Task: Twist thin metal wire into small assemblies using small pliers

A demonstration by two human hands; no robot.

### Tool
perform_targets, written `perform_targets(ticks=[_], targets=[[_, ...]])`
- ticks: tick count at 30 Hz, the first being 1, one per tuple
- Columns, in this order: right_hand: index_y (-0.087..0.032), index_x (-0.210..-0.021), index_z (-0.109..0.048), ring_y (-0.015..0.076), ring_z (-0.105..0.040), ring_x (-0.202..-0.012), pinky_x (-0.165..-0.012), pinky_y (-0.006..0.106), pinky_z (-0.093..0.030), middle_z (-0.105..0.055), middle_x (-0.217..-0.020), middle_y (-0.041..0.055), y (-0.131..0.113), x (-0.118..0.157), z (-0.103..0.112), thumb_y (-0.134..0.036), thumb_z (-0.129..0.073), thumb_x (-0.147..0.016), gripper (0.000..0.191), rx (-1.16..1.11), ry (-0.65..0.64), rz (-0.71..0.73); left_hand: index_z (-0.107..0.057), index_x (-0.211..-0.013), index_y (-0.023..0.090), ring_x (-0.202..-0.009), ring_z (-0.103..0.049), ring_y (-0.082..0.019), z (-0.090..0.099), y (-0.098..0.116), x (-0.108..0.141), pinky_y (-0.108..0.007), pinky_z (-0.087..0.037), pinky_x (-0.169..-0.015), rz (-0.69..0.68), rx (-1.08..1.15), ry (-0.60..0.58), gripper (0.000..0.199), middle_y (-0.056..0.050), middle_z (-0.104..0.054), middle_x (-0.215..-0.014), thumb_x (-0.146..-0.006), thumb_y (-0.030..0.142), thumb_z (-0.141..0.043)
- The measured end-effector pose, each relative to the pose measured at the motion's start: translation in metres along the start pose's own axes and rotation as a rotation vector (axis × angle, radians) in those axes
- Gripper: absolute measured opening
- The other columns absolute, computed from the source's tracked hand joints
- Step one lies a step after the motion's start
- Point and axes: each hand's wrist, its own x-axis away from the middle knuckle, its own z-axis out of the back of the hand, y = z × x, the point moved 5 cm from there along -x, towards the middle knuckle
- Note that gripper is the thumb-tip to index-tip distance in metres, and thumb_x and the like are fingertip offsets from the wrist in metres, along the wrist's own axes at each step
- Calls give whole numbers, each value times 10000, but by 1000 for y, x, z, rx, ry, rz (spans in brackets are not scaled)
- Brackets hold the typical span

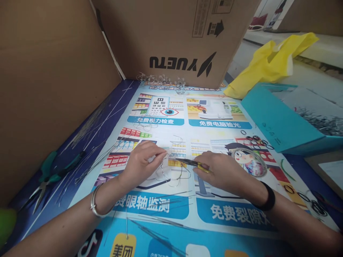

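Observation:
My left hand [143, 160] is closed, thumb and fingertips pinching a thin bent wire [162, 173]. From the pinch, loops of the wire hang over the printed sheet. My right hand [218, 167] is wrapped round small pliers with yellow handles [199, 166]. The dark, pointed jaws reach left to the wire, close to my left fingertips. Whether the jaws grip the wire is too small to tell. Between the hands and below them, more thin wires [160, 221] lie on the printed sheet [184, 132].
Green-handled pliers [48, 175] lie at left beside loose wires [91, 125]. A cardboard box [171, 39] rises behind, with wire pieces [179, 85] at its foot. On the right are black rings [255, 141], a clear round container [254, 164], a teal box [278, 121] and a yellow bag [265, 67].

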Motion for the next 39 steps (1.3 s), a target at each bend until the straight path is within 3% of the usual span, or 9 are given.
perform_targets(ticks=[5,15,30,39], targets=[[-227,-864,-627,201,-605,-749,-575,262,-357,-658,-880,43,-1,1,1,-378,-434,-831,248,12,5,-6,-641,-807,166,-614,-533,-140,-1,3,1,-292,-417,-623,-92,-116,-10,94,-24,-639,-648,-816,155,-548],[-240,-894,-630,208,-610,-740,-557,267,-352,-660,-872,30,-8,3,2,-378,-446,-830,239,30,38,-6,-598,-632,155,-600,-462,-138,-6,4,3,-280,-369,-594,-207,-357,-96,191,-6,-523,-565,-797,124,-506],[-222,-938,-633,218,-618,-782,-573,284,-376,-664,-916,50,-11,2,-1,-360,-449,-843,248,122,20,2,-641,-762,189,-602,-580,-138,-11,2,7,-252,-424,-590,-170,-487,-161,200,-4,-636,-608,-854,194,-464],[-220,-922,-633,204,-610,-781,-549,274,-344,-660,-888,42,-14,3,-1,-348,-456,-845,232,169,58,23,-648,-861,202,-570,-609,-173,-16,-3,11,-269,-424,-526,-9,-559,-257,197,-17,-670,-651,-872,270,-463]])
